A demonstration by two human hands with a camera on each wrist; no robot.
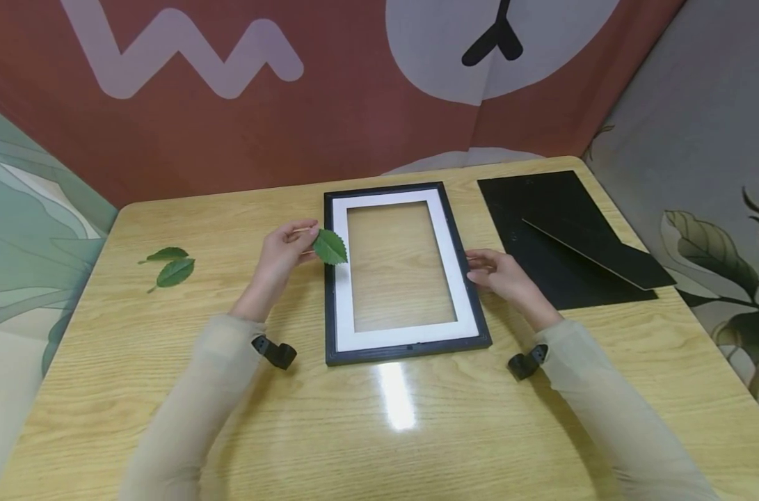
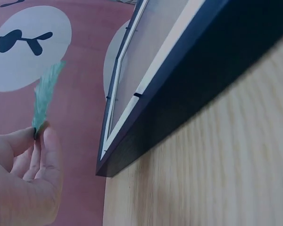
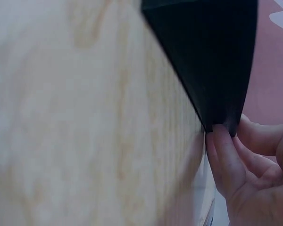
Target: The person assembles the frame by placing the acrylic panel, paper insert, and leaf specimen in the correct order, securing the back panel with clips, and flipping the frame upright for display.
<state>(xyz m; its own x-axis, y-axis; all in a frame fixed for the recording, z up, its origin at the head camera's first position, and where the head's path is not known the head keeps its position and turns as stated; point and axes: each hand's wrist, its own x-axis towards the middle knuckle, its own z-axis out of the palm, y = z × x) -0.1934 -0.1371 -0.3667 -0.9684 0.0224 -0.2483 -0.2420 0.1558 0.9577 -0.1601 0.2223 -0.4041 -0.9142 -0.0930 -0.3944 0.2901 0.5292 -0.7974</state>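
Observation:
My left hand (image 1: 283, 252) pinches a green leaf with a toothed edge (image 1: 330, 247) by its stem end, between thumb and fingers. In the head view the leaf overlaps the left border of a black picture frame (image 1: 408, 344) with a white mat (image 1: 344, 292) inside. The left wrist view has the leaf (image 2: 45, 94) upright above the fingertips, beside the frame. My right hand (image 1: 501, 275) holds the frame's right side. In the right wrist view its fingers (image 3: 226, 155) lie against the frame's black side wall (image 3: 207, 61), the thumb at the upper edge.
Two more green leaves (image 1: 175, 272) lie on the left of the wooden table (image 1: 392, 452). At the right is a black backing board (image 1: 536, 202) with its stand flap (image 1: 604, 257) raised. A red patterned cloth (image 1: 348, 118) hangs behind the table.

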